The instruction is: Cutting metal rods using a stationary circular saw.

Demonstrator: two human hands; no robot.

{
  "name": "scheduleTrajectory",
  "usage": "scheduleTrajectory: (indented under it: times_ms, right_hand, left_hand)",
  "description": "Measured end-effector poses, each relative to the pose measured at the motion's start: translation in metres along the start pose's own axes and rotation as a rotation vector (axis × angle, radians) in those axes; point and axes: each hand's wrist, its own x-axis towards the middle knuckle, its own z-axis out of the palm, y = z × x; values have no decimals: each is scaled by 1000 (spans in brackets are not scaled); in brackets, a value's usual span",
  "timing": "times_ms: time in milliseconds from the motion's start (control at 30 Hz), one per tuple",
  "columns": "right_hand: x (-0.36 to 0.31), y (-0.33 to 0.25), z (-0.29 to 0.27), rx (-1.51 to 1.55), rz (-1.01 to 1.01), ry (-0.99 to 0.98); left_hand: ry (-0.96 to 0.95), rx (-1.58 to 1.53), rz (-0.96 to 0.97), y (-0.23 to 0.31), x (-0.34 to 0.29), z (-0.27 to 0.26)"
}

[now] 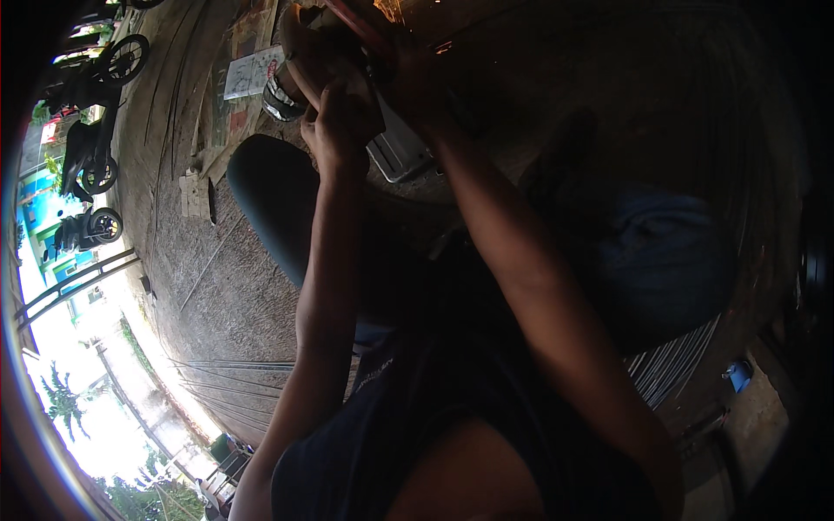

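Head view: use the tan-brown, curved, guard-like housing (302, 59) as the reference for all positions. Left of it lies a flat white sheet with dark and red markings (249, 76); just beside its lower left edge sits a rounded silver-and-black object (281, 100). The left hand (337, 130) is at the housing's lower end, fingers bent against it (whether they clasp it or only brace it, I cannot tell). A slim dull-red bar (358, 23) slants down to the right of the housing, with orange sparks (389, 10) beyond it. A grey ribbed metal plate (400, 152) lies below and right. The right hand (415, 76), right of the housing, is in deep shadow; its grip cannot be told.

For good work, steady pressure seems advisable, with fingers and the left knee in dark cloth (268, 187) outside the spark path.

The housing's top is cut off by the frame edge; the sparking contact point and any workpiece cannot be made out.
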Motion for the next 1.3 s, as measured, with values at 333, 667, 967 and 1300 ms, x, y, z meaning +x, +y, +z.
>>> scheduleTrajectory:
  times_ms: [333,667,967,1300]
  right_hand:
    - [0,1,2,34,-2,-5]
    - [-2,9,6,-25,-39,14]
    - [-1,6,6,68,-98,66]
    - [-5,12,6,17,-146,72]
  left_hand:
    - [-5,-3,-20,-2,2,-4]
    - [-7,15,-3,-1,-3,1]
    - [-10,11,0,-6,2,-6]
    - [18,21,-7,-4,-3,-2]
